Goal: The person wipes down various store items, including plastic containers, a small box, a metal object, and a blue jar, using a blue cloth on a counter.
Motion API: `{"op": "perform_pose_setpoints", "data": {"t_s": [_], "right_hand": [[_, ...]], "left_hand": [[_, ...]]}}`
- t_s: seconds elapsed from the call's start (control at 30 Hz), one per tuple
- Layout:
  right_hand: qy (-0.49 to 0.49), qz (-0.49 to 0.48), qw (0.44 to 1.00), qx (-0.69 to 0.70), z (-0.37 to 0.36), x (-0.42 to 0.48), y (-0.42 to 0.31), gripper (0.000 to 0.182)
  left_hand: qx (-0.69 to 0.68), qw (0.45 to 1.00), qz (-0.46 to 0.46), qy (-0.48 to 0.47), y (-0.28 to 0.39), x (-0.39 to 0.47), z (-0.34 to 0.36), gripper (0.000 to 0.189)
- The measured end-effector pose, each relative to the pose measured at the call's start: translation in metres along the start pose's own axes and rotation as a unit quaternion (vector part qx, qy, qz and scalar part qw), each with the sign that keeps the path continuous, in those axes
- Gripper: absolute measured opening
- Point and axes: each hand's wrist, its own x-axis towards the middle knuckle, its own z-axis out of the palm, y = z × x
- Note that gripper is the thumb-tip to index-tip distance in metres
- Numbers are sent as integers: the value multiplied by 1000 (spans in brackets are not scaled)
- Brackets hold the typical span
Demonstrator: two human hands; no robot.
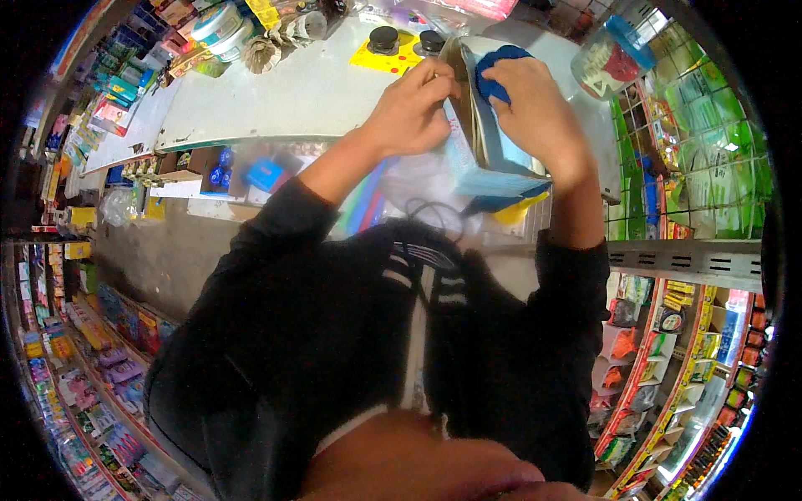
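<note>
A light blue cardboard box (495, 181) with its top open stands tilted at the near edge of the white counter (276, 113), in front of my body. My left hand (416, 106) grips the box's left upper edge with bent fingers. On the right side, my right hand (532, 106) holds a dark blue cloth (485, 72) against the box's wall. Grey-brown flaps or sheets show inside the opening; which they are I cannot tell. Beyond my left hand, two black-lidded jars (383, 41) sit on a yellow sheet with red dots (369, 61).
Stacked white tubs (219, 31) and a fluted paper-like item (260, 55) occupy the counter's far left. A blue-lidded clear jar (611, 59) stands at the right, beside a wire rack (708, 156) of green packets. Stocked shelves (651, 376) rise on both sides.
</note>
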Motion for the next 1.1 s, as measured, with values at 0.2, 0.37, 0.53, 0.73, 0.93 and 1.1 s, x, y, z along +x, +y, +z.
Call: {"op": "perform_pose_setpoints", "data": {"t_s": [0.2, 0.37, 0.53, 0.73, 0.93, 1.1], "right_hand": [[-107, -64, 991, 47, -43, -14, 1, 24], [-274, -107, 934, 203, -85, -25, 0, 24], [-303, 50, 855, 417, -111, -52, 6, 31], [110, 267, 748, 597, -121, -92, 27, 43], [149, 259, 857, 421, -92, -24, 27, 37], [10, 161, 922, 352, -19, -11, 14, 44]], "left_hand": [[80, 996, -1, 36, 6, 2, 1, 31], [93, 995, -7, 38, 2, -1, 3, 31], [90, 995, 4, 40, 0, -2, 7, 30], [61, 997, 31, 46, -3, -3, 7, 31], [13, 999, 50, 0, 0, 0, 1, 35], [47, 998, 37, -23, 0, 0, -1, 63]]}}
